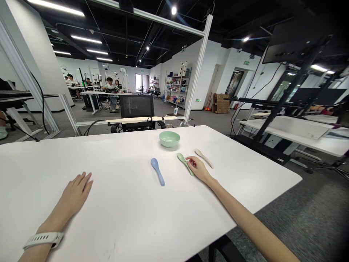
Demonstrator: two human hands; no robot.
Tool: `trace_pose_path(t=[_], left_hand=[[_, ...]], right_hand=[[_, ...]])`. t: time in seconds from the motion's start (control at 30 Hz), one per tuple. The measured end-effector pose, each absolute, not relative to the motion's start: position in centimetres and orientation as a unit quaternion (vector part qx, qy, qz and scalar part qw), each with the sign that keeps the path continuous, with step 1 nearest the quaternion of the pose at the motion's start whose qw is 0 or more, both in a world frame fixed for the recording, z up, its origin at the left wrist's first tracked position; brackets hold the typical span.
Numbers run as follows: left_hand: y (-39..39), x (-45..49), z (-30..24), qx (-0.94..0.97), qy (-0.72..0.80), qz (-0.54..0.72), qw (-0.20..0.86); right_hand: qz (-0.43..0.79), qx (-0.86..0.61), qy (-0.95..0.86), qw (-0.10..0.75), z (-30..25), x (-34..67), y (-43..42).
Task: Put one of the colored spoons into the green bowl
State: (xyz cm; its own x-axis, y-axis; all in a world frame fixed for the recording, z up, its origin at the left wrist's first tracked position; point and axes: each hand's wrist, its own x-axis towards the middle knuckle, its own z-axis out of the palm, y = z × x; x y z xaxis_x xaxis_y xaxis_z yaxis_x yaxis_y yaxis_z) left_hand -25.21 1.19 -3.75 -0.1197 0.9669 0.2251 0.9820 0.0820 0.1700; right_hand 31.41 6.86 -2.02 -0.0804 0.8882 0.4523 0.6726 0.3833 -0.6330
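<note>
A light green spoon (181,158) lies slanted on the white table (120,211), bowl end away from me. My right hand (198,169) is over its handle from the right, with curled fingers and fingertips at the spoon's neck; part of the handle shows below them. To the left lies a blue spoon (157,171), and just beyond my right hand a cream spoon (204,158). Behind the spoons stands a green bowl (169,139); its visible inside holds nothing. My left hand (74,193) rests palm down on the table at the left, fingers stretched out, touching no object.
A metal frame (200,62) rises behind the table's far edge, with a black mesh chair (137,106) beyond it. On the right are a black stand (283,98) and another white table (324,140). Several people sit at desks far back on the left.
</note>
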Motion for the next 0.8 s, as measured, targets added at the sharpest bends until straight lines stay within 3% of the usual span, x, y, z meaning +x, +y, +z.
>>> trace_pose_path(t=[0.8], left_hand=[[1.2,-25.36,-3.88,-0.66,-0.734,-0.154,0.034]], right_hand=[[0.123,-0.547,-0.72,0.41,-2.0,31.68,7.07]])
